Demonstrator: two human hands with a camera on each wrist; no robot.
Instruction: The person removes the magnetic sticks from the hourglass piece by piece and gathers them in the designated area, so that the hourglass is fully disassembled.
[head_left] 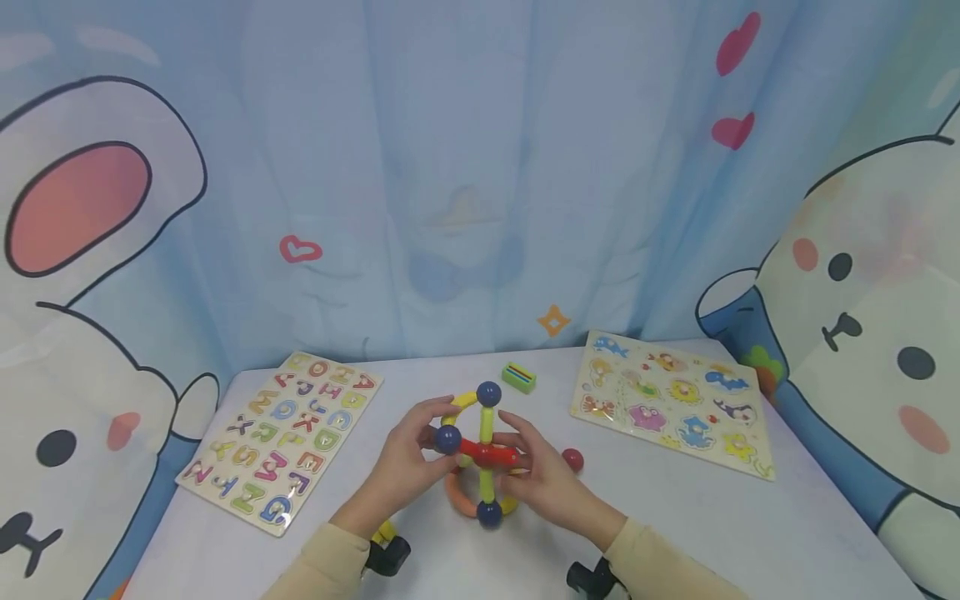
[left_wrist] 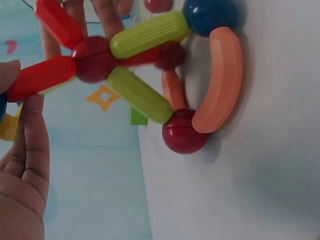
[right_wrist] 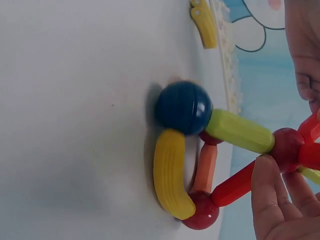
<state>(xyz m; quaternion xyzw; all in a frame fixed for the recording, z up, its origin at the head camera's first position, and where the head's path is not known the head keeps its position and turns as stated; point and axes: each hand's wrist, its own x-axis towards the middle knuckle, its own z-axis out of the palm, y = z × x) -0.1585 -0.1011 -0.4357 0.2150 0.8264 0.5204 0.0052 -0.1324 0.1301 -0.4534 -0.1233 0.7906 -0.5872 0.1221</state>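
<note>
A ball-and-rod building toy [head_left: 487, 487] stands on the table between both hands. Its ring base joins curved orange and yellow rods [right_wrist: 170, 172] through red and blue balls. Green rods [left_wrist: 142, 95] and a red rod rise from it to a central red ball [left_wrist: 94, 59]. My left hand [head_left: 405, 467] pinches a red rod [left_wrist: 47, 77] beside a blue ball [head_left: 447, 439]. From the right, my right hand [head_left: 555, 483] grips the toy around the middle, fingertips at the red ball [right_wrist: 287, 150] and a red rod. Another blue ball [head_left: 489, 394] tops an upright green rod, with a curved yellow rod beside it.
A letter puzzle board [head_left: 281, 437] lies at the left, a sea-animal puzzle board [head_left: 558, 410] at the right. Behind the toy sits a small green block with coloured stripes [head_left: 519, 377]. A loose red ball [head_left: 573, 460] is near the right hand. A yellow piece [head_left: 385, 532] lies by the left wrist.
</note>
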